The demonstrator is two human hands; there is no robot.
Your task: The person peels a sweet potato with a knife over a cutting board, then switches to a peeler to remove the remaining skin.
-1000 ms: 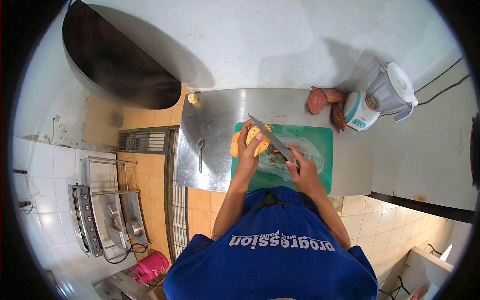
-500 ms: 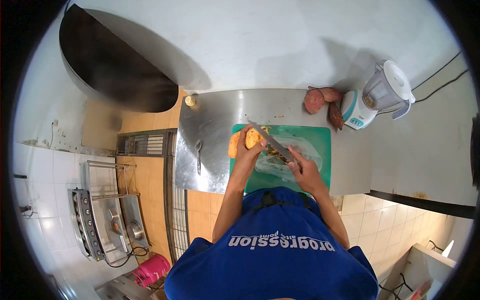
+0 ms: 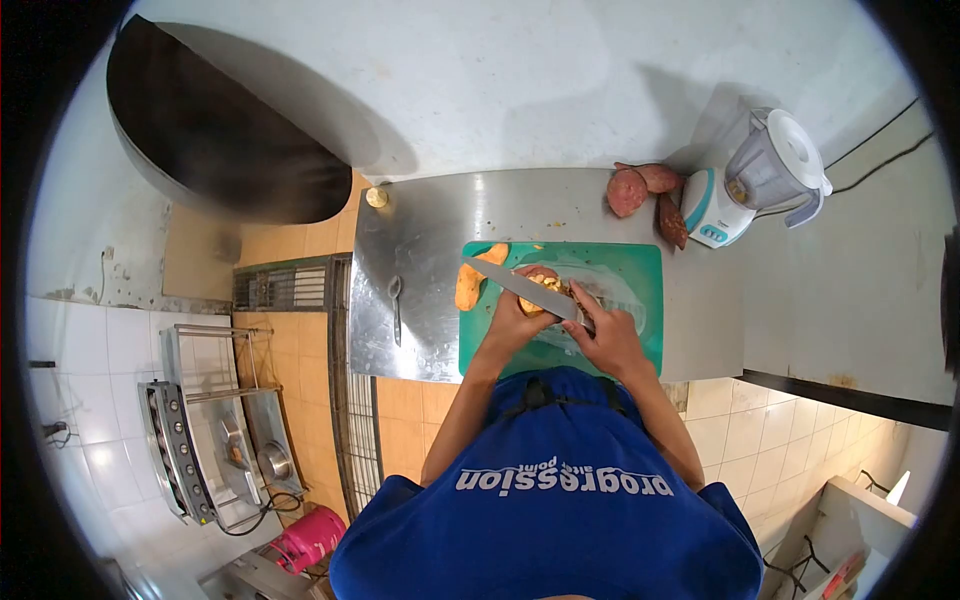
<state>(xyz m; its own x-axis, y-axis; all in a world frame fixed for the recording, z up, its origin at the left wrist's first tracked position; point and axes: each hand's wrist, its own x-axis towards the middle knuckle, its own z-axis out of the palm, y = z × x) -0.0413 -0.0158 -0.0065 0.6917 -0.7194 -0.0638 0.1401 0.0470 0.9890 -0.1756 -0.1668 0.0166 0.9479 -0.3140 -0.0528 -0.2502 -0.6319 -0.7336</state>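
Observation:
Over the green cutting board (image 3: 640, 345), my right hand (image 3: 608, 342) is closed round the handle of a large knife (image 3: 515, 285), its blade pointing up and to the left. My left hand (image 3: 515, 325) grips a partly peeled sweet potato (image 3: 538, 290), which lies partly hidden under the blade. Orange peeled pieces (image 3: 468, 288) rest at the board's upper left corner. Peel scraps and a clear plastic sheet (image 3: 625, 295) lie on the board, near my right hand.
On the steel table (image 3: 430, 220) are a spoon (image 3: 396, 300), a small round yellowish item (image 3: 377, 197), unpeeled sweet potatoes (image 3: 627, 192) and a blender (image 3: 745, 190). A stove (image 3: 172, 450) and a pink gas cylinder (image 3: 312, 537) stand at the lower left.
The sweet potato in my left hand has moved down and right, now showing reddish skin. The knife has tilted flatter across it. The orange pieces at the left are now uncovered.

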